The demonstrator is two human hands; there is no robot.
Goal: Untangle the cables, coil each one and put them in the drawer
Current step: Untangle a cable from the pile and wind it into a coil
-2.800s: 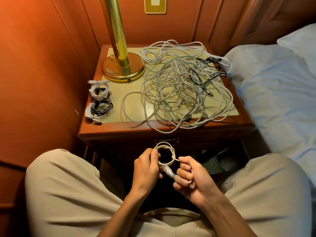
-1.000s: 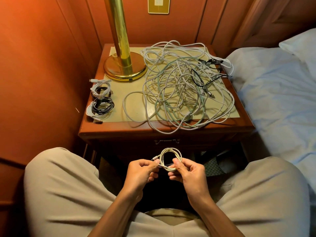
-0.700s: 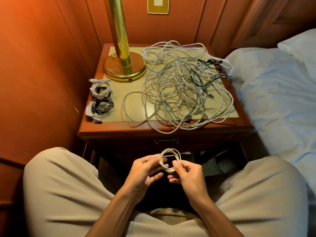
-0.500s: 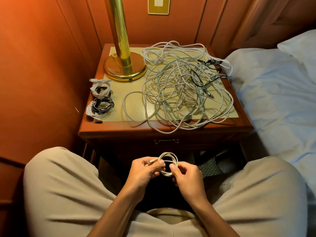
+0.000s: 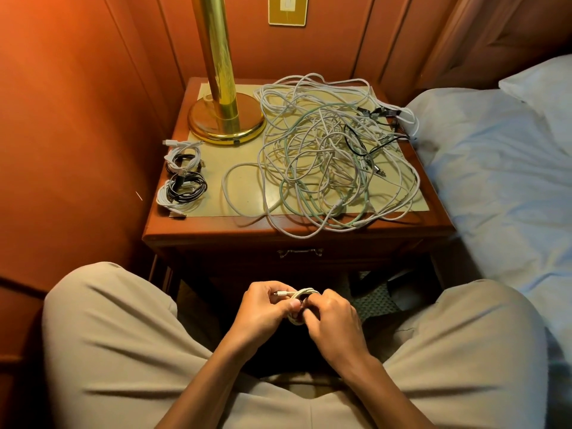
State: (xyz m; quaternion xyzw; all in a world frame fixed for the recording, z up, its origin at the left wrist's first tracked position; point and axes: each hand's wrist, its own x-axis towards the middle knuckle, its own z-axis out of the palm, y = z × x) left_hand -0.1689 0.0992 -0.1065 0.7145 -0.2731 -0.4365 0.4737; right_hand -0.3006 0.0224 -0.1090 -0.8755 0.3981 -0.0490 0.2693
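Gripping a small coiled white cable above the lap, the left hand pinches its plug end while the right hand curls around the loops; behind, tangled cables cover the nightstand above its closed drawer, finished coils beside a brass lamp.

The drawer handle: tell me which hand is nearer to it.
Right, narrowly. The right hand sits below the drawer handle and slightly right of it; the left hand sits below and farther to its left. Both grip the small white coil.
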